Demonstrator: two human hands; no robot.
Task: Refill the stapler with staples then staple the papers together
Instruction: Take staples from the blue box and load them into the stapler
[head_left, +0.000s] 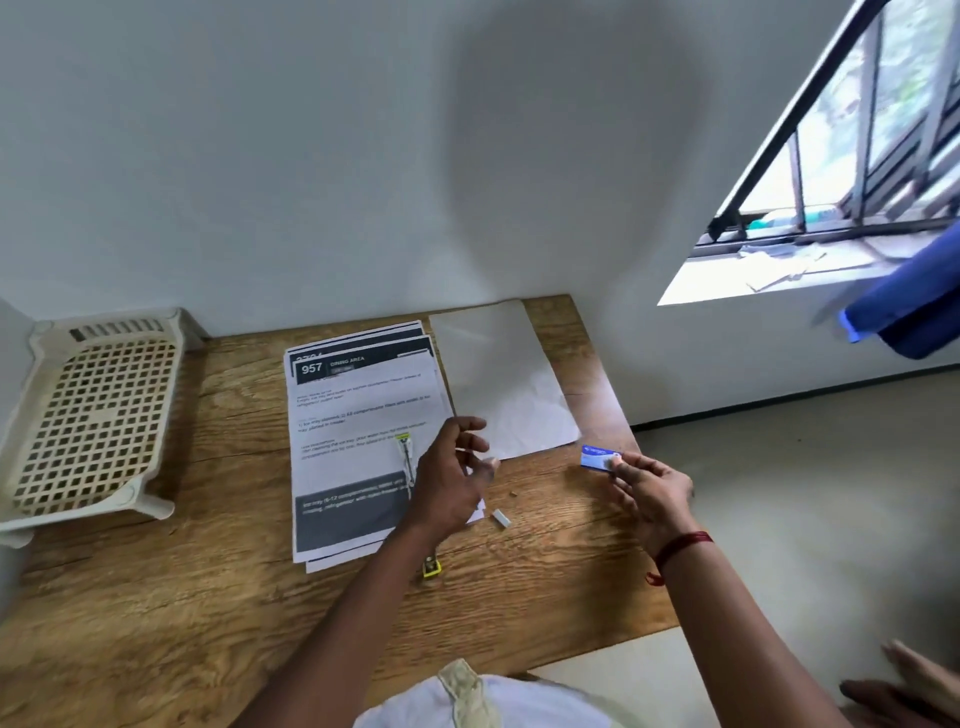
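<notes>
While fingers of the right hand (649, 499) pinch the blue staple box (597, 458), the left hand (452, 478) hangs curled, blurred, grip unclear, hiding the middle of the stapler (405, 451) on the papers (353, 415); a staple strip (501, 518) lies just below its fingertips.

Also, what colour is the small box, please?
The small box is blue with white; head view.

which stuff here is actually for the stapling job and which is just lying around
For the job: stapler, printed papers, staple box pinched in the right hand, loose staple strip.
Lying about: lattice tray, blank sheet (probably), blue cloth by the window.
</notes>
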